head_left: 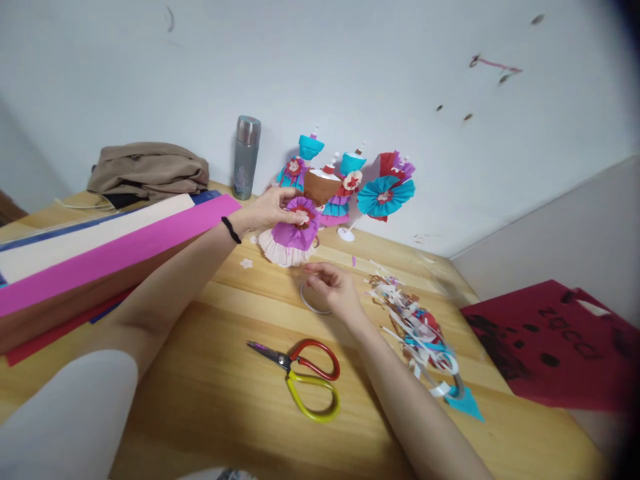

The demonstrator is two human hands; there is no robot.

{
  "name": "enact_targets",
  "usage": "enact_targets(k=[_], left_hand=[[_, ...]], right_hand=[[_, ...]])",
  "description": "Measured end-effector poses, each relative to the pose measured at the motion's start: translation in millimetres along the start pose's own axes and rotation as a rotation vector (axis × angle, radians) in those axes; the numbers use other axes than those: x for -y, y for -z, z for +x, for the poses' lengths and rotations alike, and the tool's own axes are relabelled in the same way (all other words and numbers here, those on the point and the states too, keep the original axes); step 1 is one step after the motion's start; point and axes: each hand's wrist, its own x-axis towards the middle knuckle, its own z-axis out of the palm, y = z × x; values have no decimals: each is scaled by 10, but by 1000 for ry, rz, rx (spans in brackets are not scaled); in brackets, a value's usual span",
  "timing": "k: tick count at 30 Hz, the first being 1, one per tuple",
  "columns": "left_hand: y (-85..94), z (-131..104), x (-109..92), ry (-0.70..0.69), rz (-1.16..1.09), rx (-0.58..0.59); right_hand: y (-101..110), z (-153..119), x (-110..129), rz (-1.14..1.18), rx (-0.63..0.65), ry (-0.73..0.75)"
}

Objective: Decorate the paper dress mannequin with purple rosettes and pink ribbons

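My left hand [275,212] grips a small mannequin dressed in crepe paper [299,235], with a brown top, a purple skirt and a pale pink ruffled hem. Its thumb presses near the purple paper flower [303,215] at the waist. My right hand [333,288] is just below and right of the hem, fingers curled together; whatever they pinch is too small to make out. Partly behind that hand, a thin white ring [316,309] shows against the table. Scissors [285,361] with one red and one yellow handle lie slightly spread in front of my hands.
More paper-dressed mannequins [386,197] stand by the wall, beside a grey flask [246,160]. Crepe paper sheets [120,250] and a brown cloth [150,170] lie left. Paper scraps [415,327], a tape roll [453,373] and a red bag [550,347] are right.
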Motion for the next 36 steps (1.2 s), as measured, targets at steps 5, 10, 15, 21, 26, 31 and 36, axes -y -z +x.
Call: enact_targets(k=[5,10,15,21,26,31,36], left_hand=[[24,-5,25,13,-20,11],[57,-9,6,14,15,35],[67,-17,-48,-4,82,34],[62,-3,-5,-38,82,9],[72,21,8,-41,111,-14],[69,14,1,-32,91,-10],[68,7,3,-31,47,-8]], right_hand=[[-43,-15,42,-7,17,-1],[-71,20,98,-3,23,-1],[-147,159,222,43,-80,22],[-348,423,282,-51,-204,32],[-436,513,289,-7,-184,8],[-417,509,322,80,-37,-74],[-402,524,230,13,80,-171]])
